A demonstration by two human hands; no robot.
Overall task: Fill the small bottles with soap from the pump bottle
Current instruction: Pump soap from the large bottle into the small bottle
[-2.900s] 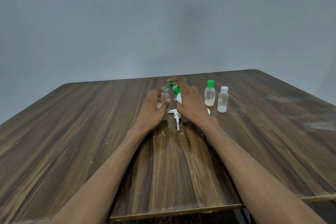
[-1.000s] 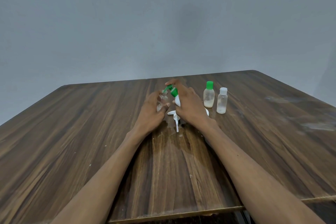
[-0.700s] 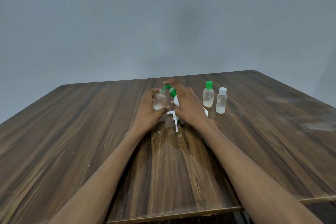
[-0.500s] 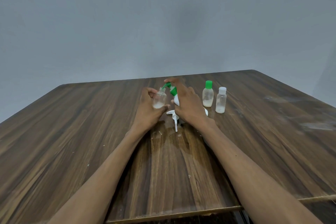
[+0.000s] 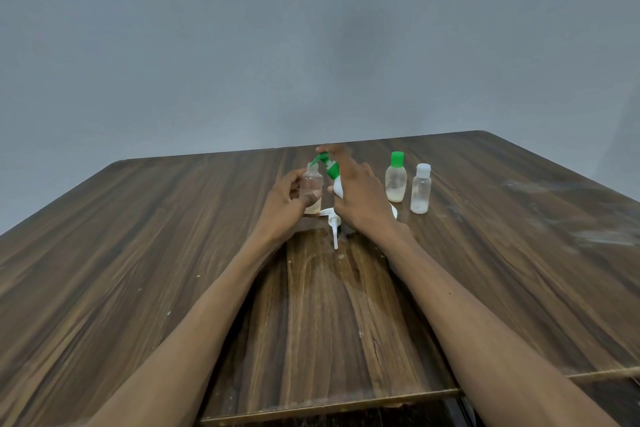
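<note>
Uncapped small clear bottle (image 5: 312, 191) upright at centre of wooden table (image 5: 138, 253), grey wall (image 5: 311, 28) behind. Left hand (image 5: 287, 204) wrapped closed around it. Right hand (image 5: 360, 198) grips tilted pump bottle (image 5: 335, 180), green nozzle at bottle mouth. Two capped bottles (image 5: 408, 185) just right.

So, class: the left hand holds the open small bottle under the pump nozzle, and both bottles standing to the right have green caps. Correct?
Not quite. The head view shows only one standing bottle with a green cap; the other bottle has a white cap. The left hand does hold the open small bottle under the pump nozzle.
</note>
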